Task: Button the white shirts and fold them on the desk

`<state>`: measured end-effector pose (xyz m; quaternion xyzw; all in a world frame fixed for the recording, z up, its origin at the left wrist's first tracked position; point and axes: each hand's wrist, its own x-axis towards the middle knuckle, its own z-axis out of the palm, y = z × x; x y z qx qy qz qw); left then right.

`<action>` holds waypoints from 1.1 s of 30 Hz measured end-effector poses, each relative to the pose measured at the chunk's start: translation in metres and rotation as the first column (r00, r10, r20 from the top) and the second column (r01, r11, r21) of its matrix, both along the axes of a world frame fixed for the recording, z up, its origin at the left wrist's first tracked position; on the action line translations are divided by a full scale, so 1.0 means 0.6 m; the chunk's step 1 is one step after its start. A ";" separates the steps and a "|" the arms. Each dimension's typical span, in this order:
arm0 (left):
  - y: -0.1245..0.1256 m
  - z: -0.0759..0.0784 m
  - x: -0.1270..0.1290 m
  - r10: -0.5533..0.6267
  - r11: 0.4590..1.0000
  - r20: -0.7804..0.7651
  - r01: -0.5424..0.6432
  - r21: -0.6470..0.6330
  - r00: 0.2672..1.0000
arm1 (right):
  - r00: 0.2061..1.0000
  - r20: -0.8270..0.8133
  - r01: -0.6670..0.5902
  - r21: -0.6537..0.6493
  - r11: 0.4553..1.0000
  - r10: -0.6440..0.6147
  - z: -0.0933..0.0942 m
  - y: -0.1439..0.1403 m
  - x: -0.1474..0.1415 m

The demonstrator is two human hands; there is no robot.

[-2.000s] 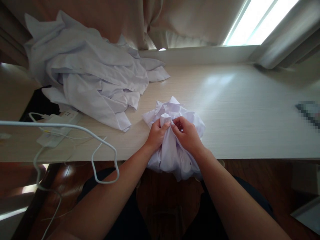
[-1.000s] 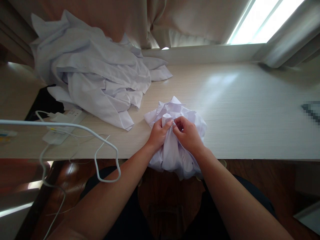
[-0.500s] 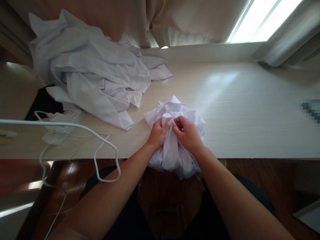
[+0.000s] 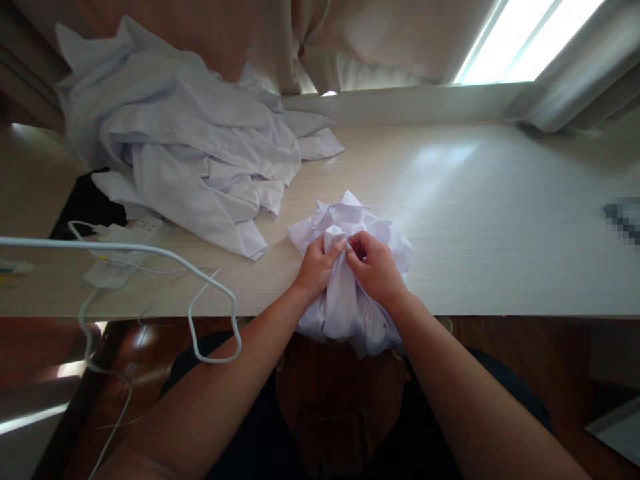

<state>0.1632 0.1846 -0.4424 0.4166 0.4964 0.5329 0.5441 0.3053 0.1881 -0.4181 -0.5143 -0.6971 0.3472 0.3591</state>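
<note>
A crumpled white shirt (image 4: pixel 345 313) lies at the table's front edge, its lower part hanging over. My left hand (image 4: pixel 318 265) is closed on a folded band of it, thumb on top. Close beside, my right hand (image 4: pixel 373 263) pinches the same fold between thumb and fingers. The fingertips of both hands almost meet. Whatever small detail sits between the right fingertips is too small to make out. Part of the cloth behind and under the hands is hidden.
More white garments (image 4: pixel 200 133) are heaped on the table (image 4: pixel 480 220) at the left. A power strip (image 4: pixel 130 247) lies in front of them, beside a black item (image 4: pixel 95 203). A white cable (image 4: pixel 165 252) loops over my left forearm. Curtains (image 4: pixel 380 47) hang behind.
</note>
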 end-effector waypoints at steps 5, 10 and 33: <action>0.001 -0.004 -0.001 0.002 1.000 0.001 -0.002 -0.008 1.000 | 1.000 -0.009 -0.008 0.001 1.000 0.008 -0.001 0.000 0.000; 0.000 -0.003 -0.001 -0.013 1.000 0.004 0.013 -0.002 1.000 | 1.000 -0.004 0.001 0.003 1.000 -0.001 -0.002 0.000 0.000; 0.000 -0.003 0.004 0.003 0.998 0.131 0.005 -0.060 0.991 | 1.000 -0.011 -0.013 -0.011 1.000 0.012 0.005 -0.001 0.003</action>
